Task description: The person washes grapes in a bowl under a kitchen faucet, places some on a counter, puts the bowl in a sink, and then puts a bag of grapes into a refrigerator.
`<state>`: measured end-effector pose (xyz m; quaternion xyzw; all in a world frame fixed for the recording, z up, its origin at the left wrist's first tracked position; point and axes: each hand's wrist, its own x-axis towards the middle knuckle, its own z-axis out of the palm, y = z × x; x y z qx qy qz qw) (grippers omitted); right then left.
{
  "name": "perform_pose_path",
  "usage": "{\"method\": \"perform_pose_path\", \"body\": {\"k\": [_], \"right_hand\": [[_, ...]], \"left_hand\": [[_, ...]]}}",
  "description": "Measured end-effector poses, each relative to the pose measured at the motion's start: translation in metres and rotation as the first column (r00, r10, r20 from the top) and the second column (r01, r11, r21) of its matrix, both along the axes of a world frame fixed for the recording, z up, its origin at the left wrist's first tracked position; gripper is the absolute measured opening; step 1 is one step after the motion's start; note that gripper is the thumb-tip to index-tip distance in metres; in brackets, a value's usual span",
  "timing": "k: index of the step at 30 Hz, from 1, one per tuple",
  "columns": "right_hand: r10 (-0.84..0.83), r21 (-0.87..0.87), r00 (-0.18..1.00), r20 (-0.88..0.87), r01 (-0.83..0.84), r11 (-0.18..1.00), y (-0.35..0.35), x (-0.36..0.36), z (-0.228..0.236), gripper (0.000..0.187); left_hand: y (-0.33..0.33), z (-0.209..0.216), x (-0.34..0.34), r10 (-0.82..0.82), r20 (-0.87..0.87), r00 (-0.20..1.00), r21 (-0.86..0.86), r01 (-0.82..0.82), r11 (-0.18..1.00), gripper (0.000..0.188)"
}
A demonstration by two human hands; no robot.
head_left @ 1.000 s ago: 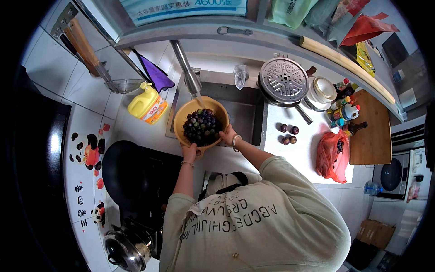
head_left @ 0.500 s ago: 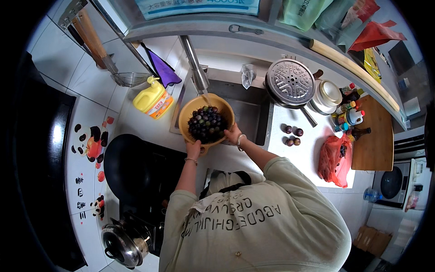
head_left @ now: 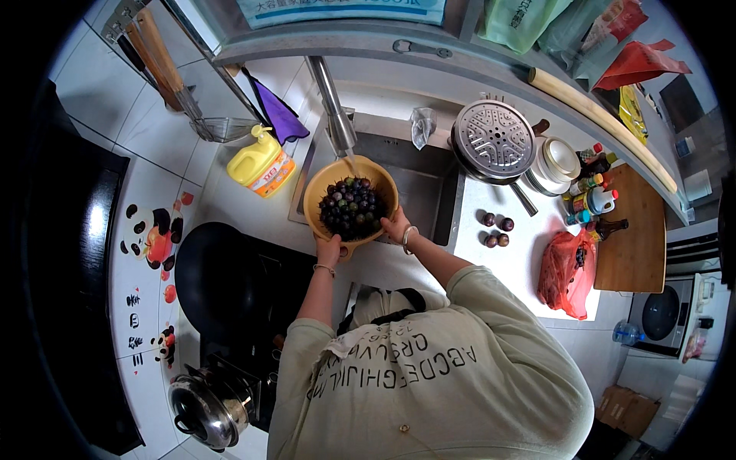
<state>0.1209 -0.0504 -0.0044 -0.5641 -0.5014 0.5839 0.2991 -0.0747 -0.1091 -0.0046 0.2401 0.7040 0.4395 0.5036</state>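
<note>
A yellow-orange basin [head_left: 317, 182] full of dark purple grapes [head_left: 350, 208] is held over the left part of the sink, under the faucet [head_left: 340, 126]. Water runs from the spout to the basin's far side. My left hand [head_left: 328, 250] grips the near rim beside the basin's handle. My right hand [head_left: 396, 226] is closed on the rim at the right, its thumb inside next to the grapes. The fingers under the basin are hidden on both hands.
The steel sink [head_left: 429, 180] extends right. Round purple fruits [head_left: 491, 241], a red plastic bag [head_left: 558, 280], a steamer pan [head_left: 494, 138] and stacked bowls [head_left: 558, 161] stand on the right counter. Left are a yellow detergent jug [head_left: 257, 165], a black wok [head_left: 215, 280] and a lidded pot [head_left: 207, 410].
The view has shifted slightly. Both hands keep their hold on the basin under the faucet, and the grapes inside look a little rearranged.
</note>
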Motion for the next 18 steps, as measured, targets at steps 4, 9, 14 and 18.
{"method": "perform_pose_path", "body": {"k": [4, 9, 14, 18], "right_hand": [[-0.007, -0.018, 1.000, -0.019, 0.007, 1.000, -0.001, -0.001, 0.006, 0.054], [0.034, -0.173, 0.998, -0.056, -0.044, 0.984, 0.002, 0.000, 0.026, 0.066], [0.034, -0.132, 0.998, -0.053, -0.041, 0.990, 0.003, -0.001, 0.012, 0.067], [0.032, -0.124, 0.999, -0.036, -0.036, 0.992, 0.007, 0.003, -0.007, 0.067]], "left_hand": [[0.002, -0.017, -0.007, -0.018, 0.028, 0.999, -0.031, 0.019, 0.999, 0.058], [0.001, -0.013, -0.007, -0.030, 0.063, 0.998, -0.011, 0.031, 0.999, 0.059], [0.003, -0.024, -0.010, -0.030, 0.078, 0.997, -0.011, 0.031, 0.999, 0.060], [0.004, -0.012, -0.005, -0.037, 0.098, 0.995, -0.029, 0.040, 0.999, 0.061]]}}
